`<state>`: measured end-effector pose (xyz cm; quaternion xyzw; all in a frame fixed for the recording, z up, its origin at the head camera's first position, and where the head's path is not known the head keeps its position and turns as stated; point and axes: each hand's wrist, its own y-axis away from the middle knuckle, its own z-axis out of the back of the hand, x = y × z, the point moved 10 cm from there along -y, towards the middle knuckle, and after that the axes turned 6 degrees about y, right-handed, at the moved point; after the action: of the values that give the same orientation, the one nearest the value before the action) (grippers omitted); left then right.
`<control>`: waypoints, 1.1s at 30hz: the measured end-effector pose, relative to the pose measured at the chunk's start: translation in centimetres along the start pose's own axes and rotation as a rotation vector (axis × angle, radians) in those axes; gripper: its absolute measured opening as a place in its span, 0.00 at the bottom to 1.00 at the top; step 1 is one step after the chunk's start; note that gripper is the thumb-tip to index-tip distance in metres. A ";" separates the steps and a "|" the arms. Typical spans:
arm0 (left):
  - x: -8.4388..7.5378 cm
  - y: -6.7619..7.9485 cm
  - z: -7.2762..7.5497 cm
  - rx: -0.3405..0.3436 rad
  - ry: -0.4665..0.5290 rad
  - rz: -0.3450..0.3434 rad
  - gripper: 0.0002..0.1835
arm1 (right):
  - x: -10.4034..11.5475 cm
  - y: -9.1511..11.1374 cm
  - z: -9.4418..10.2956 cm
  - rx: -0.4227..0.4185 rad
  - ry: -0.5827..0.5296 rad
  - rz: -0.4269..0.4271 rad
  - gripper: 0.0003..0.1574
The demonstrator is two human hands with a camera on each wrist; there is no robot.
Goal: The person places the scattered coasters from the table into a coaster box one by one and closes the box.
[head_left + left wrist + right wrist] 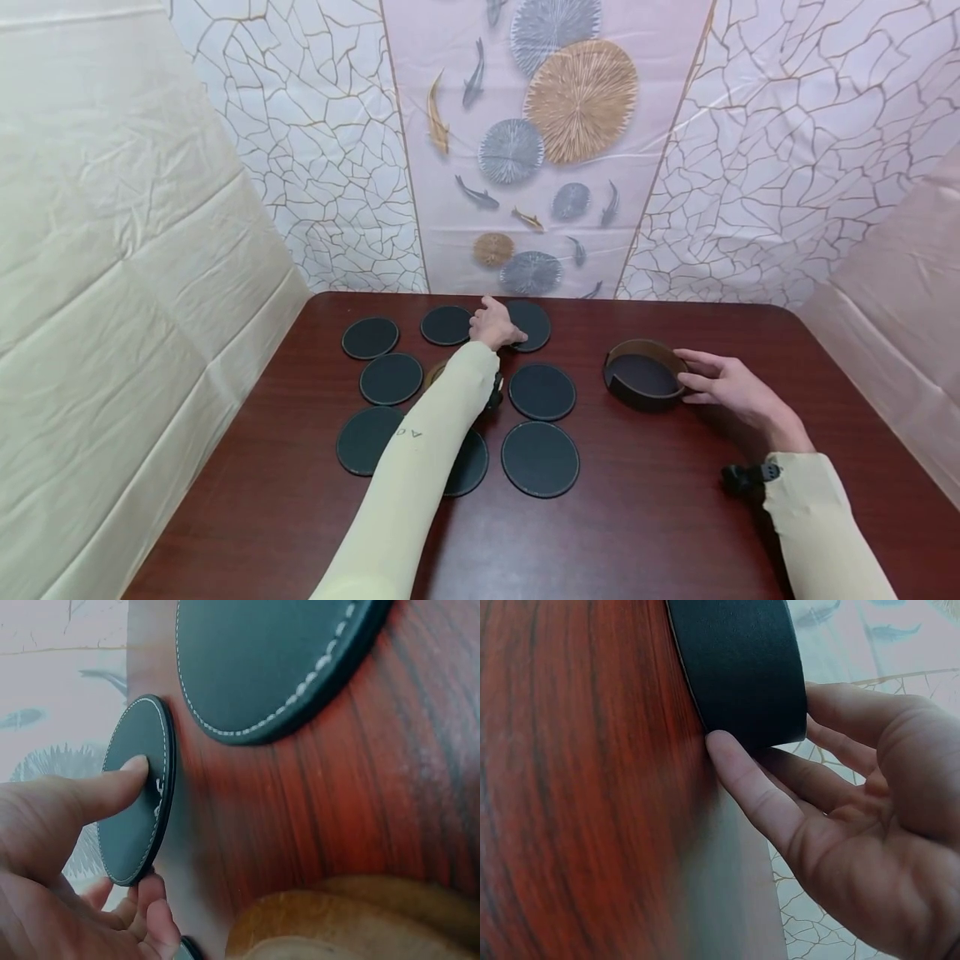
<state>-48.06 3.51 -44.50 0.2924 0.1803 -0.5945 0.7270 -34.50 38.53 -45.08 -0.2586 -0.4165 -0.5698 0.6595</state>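
Note:
My left hand (497, 325) reaches to the far side of the table over a round black coaster (534, 323) with pale edge stitching. In the left wrist view the thumb lies over the top of this coaster, and the other fingers (154, 900) bend loosely beside its edge. At the right, a round, low-walled holder (645, 402), black outside and brown inside, stands on the table. My right hand (727, 385) touches its right side with spread, mostly straight fingers. In the right wrist view one fingertip (720, 741) meets the holder's bottom edge.
Several more black coasters, such as this near one (540, 460), lie spread over the left and middle of the dark red table (600, 533). A brown round-edged object (315, 922) sits among them, partly hidden by my left sleeve in the head view. Patterned cloth (337, 167) hangs behind.

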 end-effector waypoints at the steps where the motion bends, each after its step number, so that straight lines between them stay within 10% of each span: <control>1: -0.2 0.0 0.0 0.002 0.019 -0.008 0.52 | 0.0 0.0 0.0 0.001 -0.003 -0.001 0.43; 15: -2.0 0.1 0.0 0.186 0.352 -0.137 0.29 | -0.3 -0.1 0.2 -0.001 -0.014 -0.004 0.43; 33: -2.9 3.4 0.4 0.216 0.884 -0.134 0.21 | -0.8 -0.2 0.2 0.005 -0.023 -0.036 0.43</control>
<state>-45.49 5.89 -41.67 0.5798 0.4285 -0.4741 0.5054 -34.75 39.08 -45.64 -0.2558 -0.4301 -0.5776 0.6450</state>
